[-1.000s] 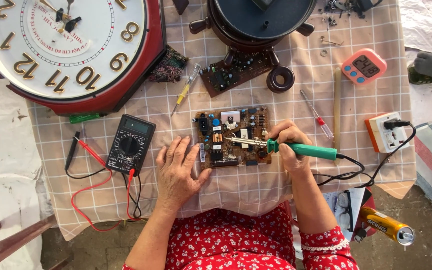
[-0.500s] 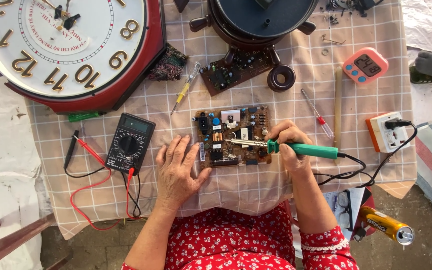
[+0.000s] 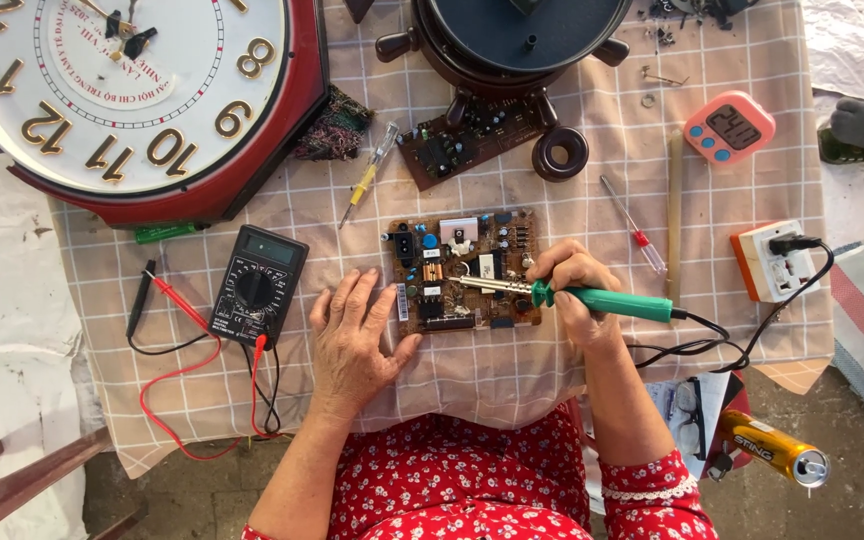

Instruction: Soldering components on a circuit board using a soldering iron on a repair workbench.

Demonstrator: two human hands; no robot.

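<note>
1. Checked beige cloth covers a small work table, seen from the head camera looking straight down over a red floral dress.
2. At centre lies a brown circuit board, flat on the cloth.
3. Left hand rests open, palm down, fingers spread, its fingertips touching the board's left edge.
4. Right hand is closed around a green-handled soldering iron, the metal tip lying across the board's middle.
5. Just left of the open hand sits a black multimeter with red and black leads.
6. Above, a large wall clock, a second circuit board, a yellow screwdriver and a pink timer share the cloth.
</note>
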